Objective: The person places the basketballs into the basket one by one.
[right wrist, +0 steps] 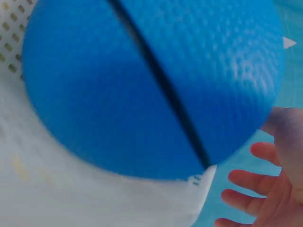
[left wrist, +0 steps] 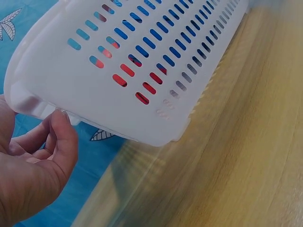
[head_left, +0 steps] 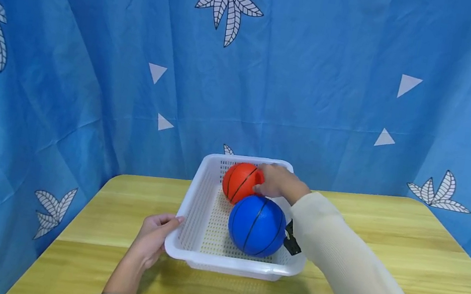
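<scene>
A white perforated plastic basket sits on the wooden table with two small basketballs in it. My left hand grips the rim at the basket's left side; in the left wrist view its thumb presses the edge, fingers curled beneath. A red ball lies at the back and a blue ball at the front right, close together. At the red ball's right side is my right hand, near the back right corner. The right wrist view shows that hand's fingers spread, beyond the large blue ball.
The light wooden table extends on both sides of the basket. Behind it hangs a blue curtain with white leaf and triangle prints. A black strap hangs by the right sleeve, next to the blue ball.
</scene>
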A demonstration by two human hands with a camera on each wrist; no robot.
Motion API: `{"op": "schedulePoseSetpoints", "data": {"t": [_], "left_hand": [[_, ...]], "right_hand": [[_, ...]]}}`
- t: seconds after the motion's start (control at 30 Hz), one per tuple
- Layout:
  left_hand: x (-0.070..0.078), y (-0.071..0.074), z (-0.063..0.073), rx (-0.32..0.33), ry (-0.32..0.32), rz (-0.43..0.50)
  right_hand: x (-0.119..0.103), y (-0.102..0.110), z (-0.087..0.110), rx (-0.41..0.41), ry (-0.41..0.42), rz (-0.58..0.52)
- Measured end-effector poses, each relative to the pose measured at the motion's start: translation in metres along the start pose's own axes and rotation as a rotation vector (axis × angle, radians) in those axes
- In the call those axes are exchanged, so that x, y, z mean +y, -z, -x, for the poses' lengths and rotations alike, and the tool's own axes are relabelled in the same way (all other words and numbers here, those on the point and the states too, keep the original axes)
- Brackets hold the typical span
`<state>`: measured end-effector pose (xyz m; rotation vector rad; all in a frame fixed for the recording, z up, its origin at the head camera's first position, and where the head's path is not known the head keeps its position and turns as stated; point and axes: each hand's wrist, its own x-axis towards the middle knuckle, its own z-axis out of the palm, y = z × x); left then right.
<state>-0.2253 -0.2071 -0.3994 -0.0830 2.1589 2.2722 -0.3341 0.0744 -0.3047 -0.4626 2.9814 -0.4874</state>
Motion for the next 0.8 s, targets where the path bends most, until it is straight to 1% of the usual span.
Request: {"op": "schedulePoseSetpoints", "data": {"t": [0.1,0.23,0.33,0.47,0.53,0.6,0.73,0.8], "left_hand": [[-0.003,0.003,0.0,0.016,0.006,-0.011],[-0.005,0.004,-0.002,0.033,0.012,-0.044],[-0.003,0.001,-0.009,0.028,-0.007,-0.1],[0.003,-0.003,-0.021,0.016,-0.055,-0.214],[0.008,-0.004,-0.024,0.007,-0.08,-0.295],[0.015,-0.001,-0.026,-0.02,-0.088,-0.394],[0.035,0.008,-0.029,-0.1,-0.095,-0.664],[0.049,0.011,-0.034,-0.126,-0.136,-0.803]], "right_hand": [[0.004,0.002,0.001,-0.002,-0.035,-0.01],[0.019,0.008,0.006,0.008,-0.056,-0.035],[0.037,0.015,0.012,0.044,-0.057,-0.038],[0.062,0.023,0.022,0.096,-0.077,-0.028],[0.072,0.025,0.027,0.105,-0.091,-0.027],[0.079,0.024,0.03,0.106,-0.099,-0.03],[0.089,0.019,0.033,0.111,-0.119,-0.048],[0.092,0.016,0.034,0.133,-0.133,-0.059]]}}
